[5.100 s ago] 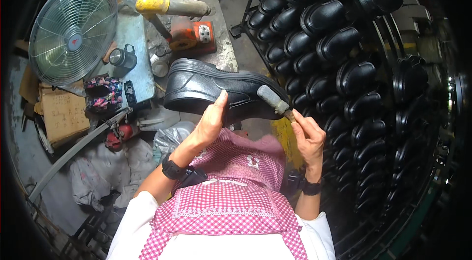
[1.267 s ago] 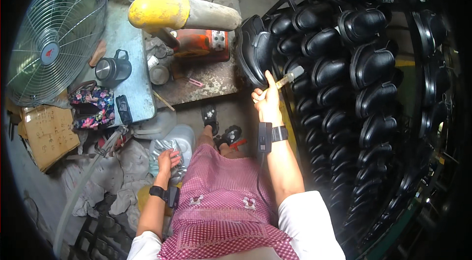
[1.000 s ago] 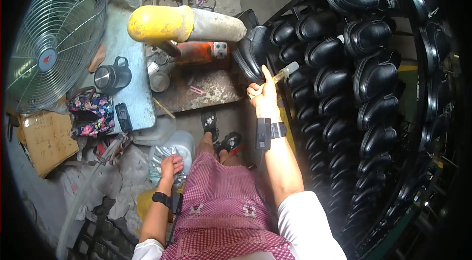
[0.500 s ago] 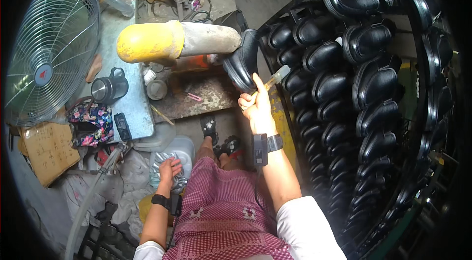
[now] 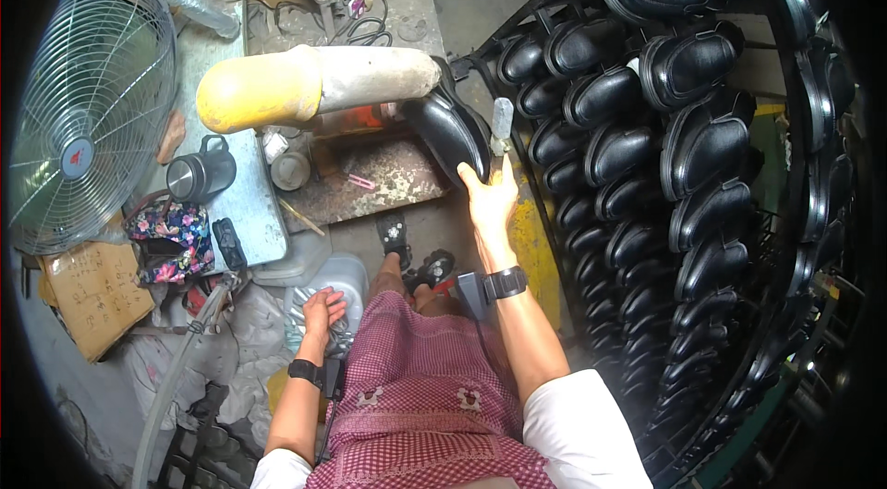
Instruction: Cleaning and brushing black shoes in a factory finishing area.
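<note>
Newly turned, the shoe (image 5: 450,133) touches the right hand (image 5: 491,202), which grips a brush (image 5: 502,122); left hand (image 5: 323,310) spread.

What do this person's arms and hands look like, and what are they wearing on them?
The left hand and right hand are bare, without gloves. Short white sleeves leave the forearms uncovered. Each wrist wears a black band, the left band and right band, with a small dark box beside it.
</note>
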`<state>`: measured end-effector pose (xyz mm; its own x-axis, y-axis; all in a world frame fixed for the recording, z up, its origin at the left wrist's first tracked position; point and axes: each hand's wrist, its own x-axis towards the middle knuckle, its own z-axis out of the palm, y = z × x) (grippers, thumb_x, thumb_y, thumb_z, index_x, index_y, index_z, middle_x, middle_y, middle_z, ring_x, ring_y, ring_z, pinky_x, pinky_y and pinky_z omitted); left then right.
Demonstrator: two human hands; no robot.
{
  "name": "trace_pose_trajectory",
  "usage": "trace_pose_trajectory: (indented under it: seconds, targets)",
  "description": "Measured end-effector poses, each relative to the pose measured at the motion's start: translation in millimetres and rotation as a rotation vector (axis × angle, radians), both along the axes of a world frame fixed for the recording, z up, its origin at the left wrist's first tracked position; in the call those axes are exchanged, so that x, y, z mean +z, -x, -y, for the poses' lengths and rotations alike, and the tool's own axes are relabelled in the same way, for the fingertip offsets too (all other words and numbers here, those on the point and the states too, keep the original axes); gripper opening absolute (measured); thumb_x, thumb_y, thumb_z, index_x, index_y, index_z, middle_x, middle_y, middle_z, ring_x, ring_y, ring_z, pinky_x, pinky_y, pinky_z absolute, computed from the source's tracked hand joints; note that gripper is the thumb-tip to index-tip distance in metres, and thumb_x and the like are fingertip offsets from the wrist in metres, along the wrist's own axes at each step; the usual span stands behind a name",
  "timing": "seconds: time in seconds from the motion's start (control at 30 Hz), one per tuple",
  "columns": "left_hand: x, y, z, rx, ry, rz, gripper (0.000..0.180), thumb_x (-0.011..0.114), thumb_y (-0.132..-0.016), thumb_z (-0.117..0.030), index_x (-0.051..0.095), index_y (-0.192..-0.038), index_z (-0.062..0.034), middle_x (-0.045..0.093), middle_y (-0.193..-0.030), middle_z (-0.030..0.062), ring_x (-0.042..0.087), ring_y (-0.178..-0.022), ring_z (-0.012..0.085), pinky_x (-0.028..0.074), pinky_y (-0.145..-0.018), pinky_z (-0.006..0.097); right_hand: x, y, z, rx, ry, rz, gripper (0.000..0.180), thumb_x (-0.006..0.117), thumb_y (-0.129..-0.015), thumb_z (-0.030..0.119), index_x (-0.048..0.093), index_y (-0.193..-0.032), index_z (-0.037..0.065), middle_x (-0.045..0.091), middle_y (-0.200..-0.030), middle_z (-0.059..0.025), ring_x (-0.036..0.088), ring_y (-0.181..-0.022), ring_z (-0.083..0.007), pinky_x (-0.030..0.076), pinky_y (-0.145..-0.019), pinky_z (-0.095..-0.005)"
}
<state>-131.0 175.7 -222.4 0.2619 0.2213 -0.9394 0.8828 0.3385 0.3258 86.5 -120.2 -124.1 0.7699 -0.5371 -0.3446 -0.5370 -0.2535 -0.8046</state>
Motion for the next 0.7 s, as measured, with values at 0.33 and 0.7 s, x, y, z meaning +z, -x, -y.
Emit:
trace_pose_trajectory:
  seconds: [0.33,0.7]
  targets:
    - [8.2,-9.5,7.7,-0.037,-0.005,-0.004,0.029,0.035,-0.090,-0.019,0.047,-0.108,0.0009,0.061,-0.097,0.0157,0.062,-0.073,0.0204,0.051,-0.057,0.025,-2.6,-22.1,7.3,0.124,0.364,0.059,0.065,0.069,-0.068,0.025,0.041,-0.127,0.021,0.063,-0.083,-0.0163,0.060,-0.075,-0.0332,0.045,-0.070,-0.0392]
    - [58.4,-80.8,54.7,-0.129,0.196,0.180,0.038,0.039,-0.090,-0.027,0.044,-0.117,-0.0021,0.058,-0.106,0.0137,0.061,-0.084,0.0218,0.051,-0.070,0.030,25.5,140.0,79.9,-0.019,-0.253,0.246,0.062,0.071,-0.067,0.000,0.043,-0.122,-0.004,0.051,-0.114,-0.0090,0.051,-0.098,-0.0143,0.039,-0.086,-0.0254]
